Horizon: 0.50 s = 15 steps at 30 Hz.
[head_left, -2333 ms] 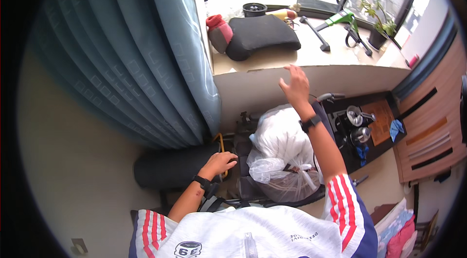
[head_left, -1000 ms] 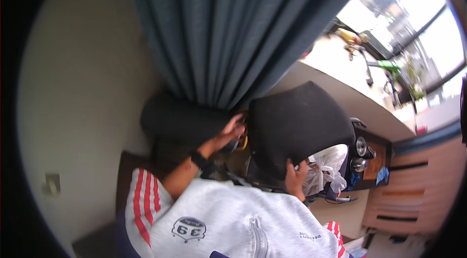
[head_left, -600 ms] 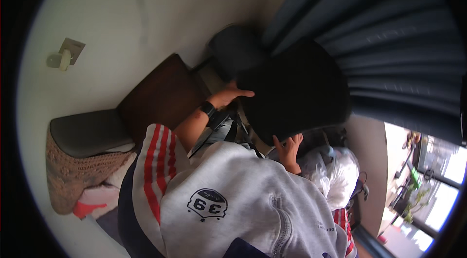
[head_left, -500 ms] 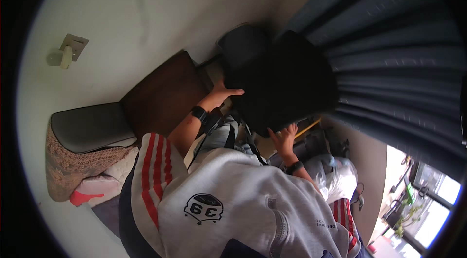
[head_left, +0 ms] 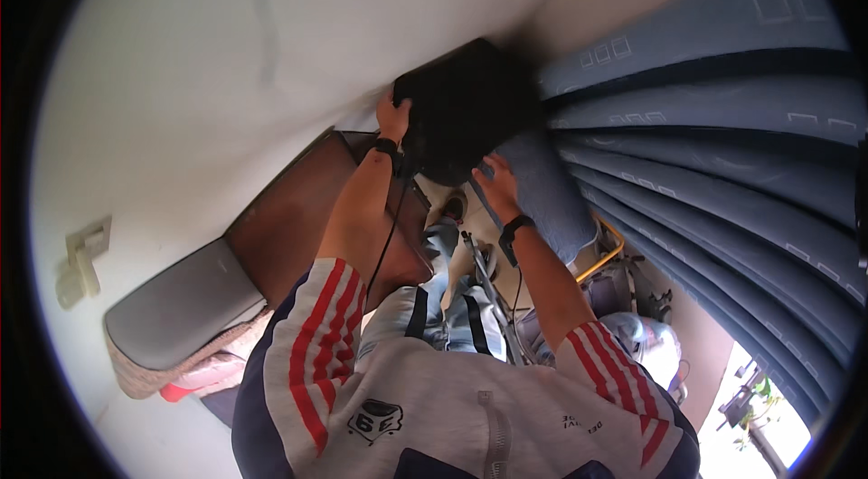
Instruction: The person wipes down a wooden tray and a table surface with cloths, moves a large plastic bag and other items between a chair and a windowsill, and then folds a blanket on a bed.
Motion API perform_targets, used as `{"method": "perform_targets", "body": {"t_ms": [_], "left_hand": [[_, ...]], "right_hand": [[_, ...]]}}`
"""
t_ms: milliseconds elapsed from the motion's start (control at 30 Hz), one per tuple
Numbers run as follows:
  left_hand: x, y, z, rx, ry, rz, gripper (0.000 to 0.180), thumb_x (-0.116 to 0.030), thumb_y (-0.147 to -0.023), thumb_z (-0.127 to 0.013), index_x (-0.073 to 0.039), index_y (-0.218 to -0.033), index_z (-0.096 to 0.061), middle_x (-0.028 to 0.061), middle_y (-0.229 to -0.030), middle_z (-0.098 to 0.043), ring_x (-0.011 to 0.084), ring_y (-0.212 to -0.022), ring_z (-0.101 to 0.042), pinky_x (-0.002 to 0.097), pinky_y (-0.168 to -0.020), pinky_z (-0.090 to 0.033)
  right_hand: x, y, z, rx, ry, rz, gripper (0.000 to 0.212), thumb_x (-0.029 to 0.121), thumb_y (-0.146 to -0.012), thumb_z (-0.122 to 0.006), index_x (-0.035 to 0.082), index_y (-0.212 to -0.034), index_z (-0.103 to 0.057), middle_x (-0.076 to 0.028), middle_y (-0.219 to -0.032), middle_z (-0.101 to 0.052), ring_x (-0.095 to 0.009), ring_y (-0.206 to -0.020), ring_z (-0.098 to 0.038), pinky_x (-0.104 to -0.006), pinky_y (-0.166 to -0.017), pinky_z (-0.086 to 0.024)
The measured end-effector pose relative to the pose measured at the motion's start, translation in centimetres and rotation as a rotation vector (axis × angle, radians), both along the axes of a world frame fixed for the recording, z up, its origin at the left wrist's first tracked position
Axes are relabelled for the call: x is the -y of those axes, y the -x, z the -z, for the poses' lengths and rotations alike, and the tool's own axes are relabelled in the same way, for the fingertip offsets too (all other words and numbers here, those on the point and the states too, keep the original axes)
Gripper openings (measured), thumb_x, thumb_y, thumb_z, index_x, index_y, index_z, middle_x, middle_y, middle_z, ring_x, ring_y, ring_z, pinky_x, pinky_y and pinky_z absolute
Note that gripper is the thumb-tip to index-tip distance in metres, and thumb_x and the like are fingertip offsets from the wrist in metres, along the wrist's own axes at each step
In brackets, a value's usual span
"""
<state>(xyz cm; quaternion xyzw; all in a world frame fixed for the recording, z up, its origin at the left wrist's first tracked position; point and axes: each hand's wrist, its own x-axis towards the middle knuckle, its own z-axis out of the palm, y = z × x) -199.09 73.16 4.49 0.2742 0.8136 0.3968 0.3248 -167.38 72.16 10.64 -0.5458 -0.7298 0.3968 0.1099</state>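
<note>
A large black boxy thing (head_left: 466, 108) with a soft-looking surface is up in front of me near the wall corner; its kind is too dark to make out. My left hand (head_left: 393, 117) is closed on its left edge, thumb on the near face. At its lower right edge is my right hand (head_left: 499, 185), fingers bent against it and partly hidden. Below and to the right of it, a blue fabric-covered thing (head_left: 542, 194) shows. Each wrist wears a dark band.
To the left stand a brown panel (head_left: 298, 208) and a grey padded piece (head_left: 185, 303) along the wall. Blue curtains (head_left: 714, 154) hang on the right, over a yellow bar (head_left: 615, 253) and a clear plastic bag (head_left: 646, 343). My shoe (head_left: 455, 205) is on the floor ahead.
The black thing has moved away from me, up and left toward the wall corner, with both hands following. More of the blue fabric-covered thing and floor shows below it.
</note>
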Motion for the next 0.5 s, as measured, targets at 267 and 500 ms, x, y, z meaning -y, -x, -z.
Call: {"method": "perform_targets", "body": {"t_ms": [267,500], "left_hand": [[-2.0,-8.4,1.8,0.324,0.005,0.267,0.077,-0.035,-0.084,-0.074,0.000,-0.145,-0.041,0.0270,-0.141,-0.049,0.0348,-0.129,-0.051,0.0394,-0.104,-0.044],[-2.9,-11.5,-1.1,0.075,-0.081,0.799,0.092,-0.025,-0.079,-0.079,-0.014,-0.155,-0.027,0.0219,-0.161,-0.015,0.0309,-0.150,-0.013,0.0432,-0.121,-0.013]], "right_hand": [[-3.2,-3.5,2.6,0.081,0.140,-0.125,0.069,0.032,-0.086,-0.065,0.018,-0.148,-0.040,-0.011,-0.158,-0.031,-0.034,-0.142,-0.032,-0.0519,-0.112,-0.032],[-7.5,-1.9,3.0,0.063,0.307,0.266,0.089,0.028,-0.081,-0.070,0.022,-0.155,-0.023,-0.017,-0.159,-0.024,-0.040,-0.144,-0.026,-0.0542,-0.109,-0.036]]}}
